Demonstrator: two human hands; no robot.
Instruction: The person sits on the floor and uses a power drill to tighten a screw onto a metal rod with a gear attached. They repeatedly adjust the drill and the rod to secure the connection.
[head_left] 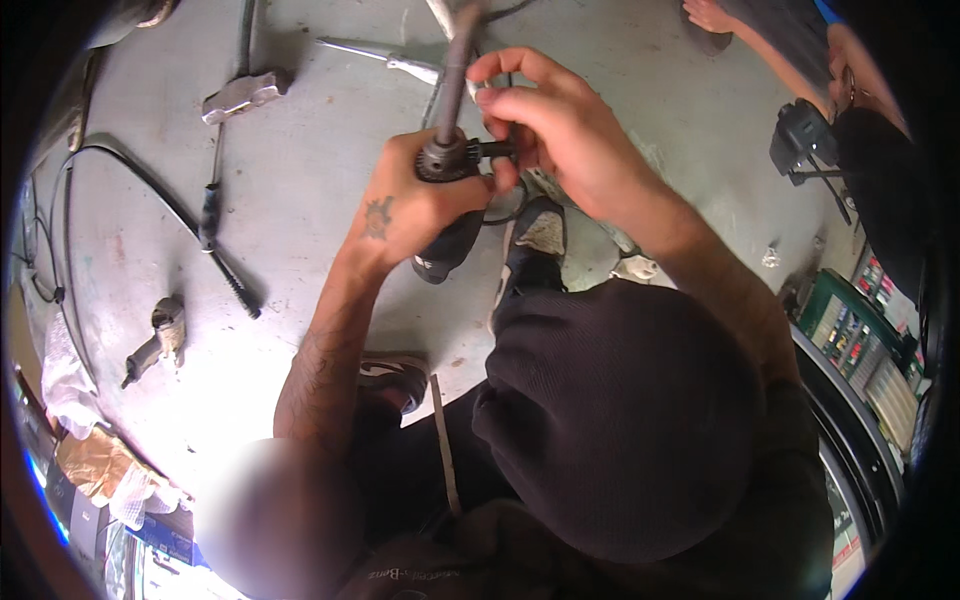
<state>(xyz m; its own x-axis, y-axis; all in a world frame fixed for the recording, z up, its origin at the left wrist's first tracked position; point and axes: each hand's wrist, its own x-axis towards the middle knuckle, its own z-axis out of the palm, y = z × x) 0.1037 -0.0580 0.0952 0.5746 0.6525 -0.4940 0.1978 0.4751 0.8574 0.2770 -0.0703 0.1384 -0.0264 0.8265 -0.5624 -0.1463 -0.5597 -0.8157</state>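
The dark power drill (447, 215) is held up above the grey floor (300, 180), its chuck gripping a long metal rod (455, 65). The left hand (410, 205) is closed around the drill body. The right hand (560, 130) pinches a small key (495, 150) at the chuck. A hammer (243, 92) lies well apart on the floor.

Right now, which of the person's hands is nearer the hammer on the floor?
Left. The left hand grips the drill, on the hammer's side. The right hand works at the chuck, farther from it.
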